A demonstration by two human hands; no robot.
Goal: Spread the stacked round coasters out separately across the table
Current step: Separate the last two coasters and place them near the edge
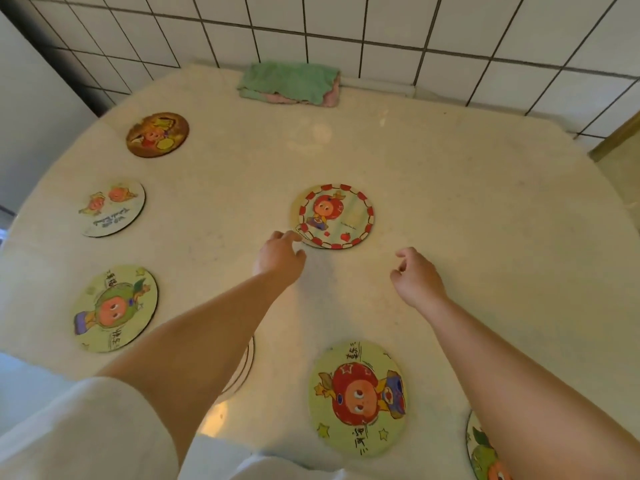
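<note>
Left hand [281,255] fingers open, touching coaster stack [334,216] near edge; right hand [417,277] loosely curled, empty.

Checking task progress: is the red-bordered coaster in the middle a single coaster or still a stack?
Still a stack: beneath the red-bordered coaster, more edges peek out at its lower left, by the left hand. How many remain, cannot tell.

A small stack of round coasters [334,216], red-bordered on top, lies mid-surface; five single coasters lie flat around it.
</note>
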